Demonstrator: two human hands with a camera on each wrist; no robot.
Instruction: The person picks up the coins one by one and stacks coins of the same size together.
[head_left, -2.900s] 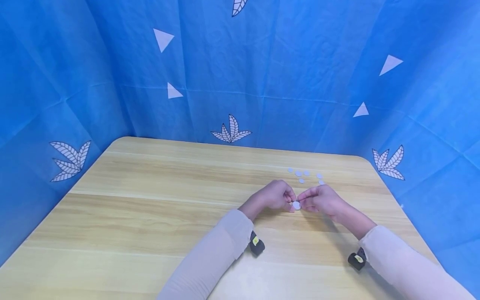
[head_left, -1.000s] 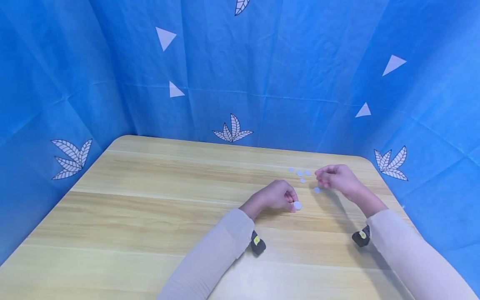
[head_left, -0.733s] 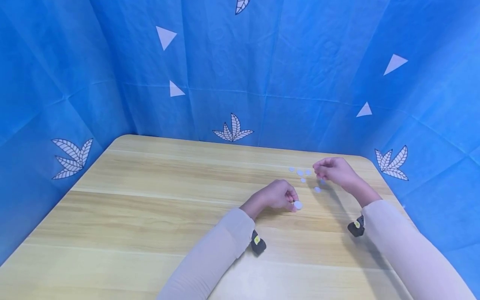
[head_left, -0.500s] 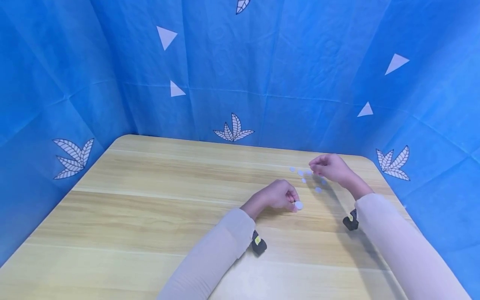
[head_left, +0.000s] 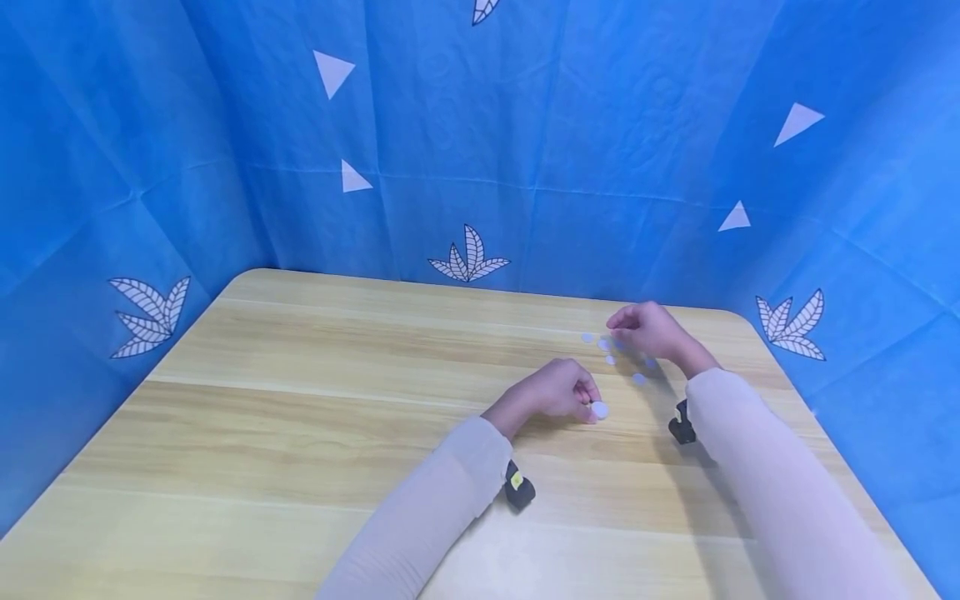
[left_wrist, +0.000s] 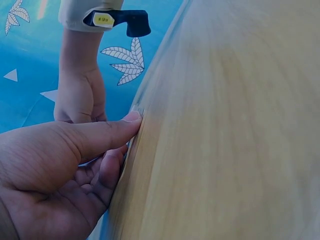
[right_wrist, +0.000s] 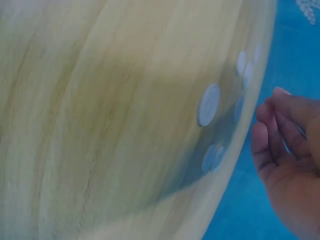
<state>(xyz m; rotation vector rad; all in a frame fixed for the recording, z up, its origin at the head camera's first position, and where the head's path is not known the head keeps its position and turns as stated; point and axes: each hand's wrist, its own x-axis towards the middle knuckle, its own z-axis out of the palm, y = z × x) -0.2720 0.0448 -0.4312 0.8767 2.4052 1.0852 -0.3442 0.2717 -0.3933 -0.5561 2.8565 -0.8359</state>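
Left hand (head_left: 550, 390) is pinching a white disc (head_left: 599, 410), likely steadying it. Beyond it, right hand (head_left: 651, 332) is hovering, fingers narrow, over loose discs (head_left: 604, 344).

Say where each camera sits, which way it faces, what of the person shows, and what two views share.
Head: on the head, facing forward and down at the table and blue curtain; both sleeves, left hand and right hand show.
Left wrist: worn there, facing past the left hand over the table; right hand and sleeve beyond.
Right wrist: worn there, facing the table and white discs; right hand only.
Shared: head and right wrist show the white discs.
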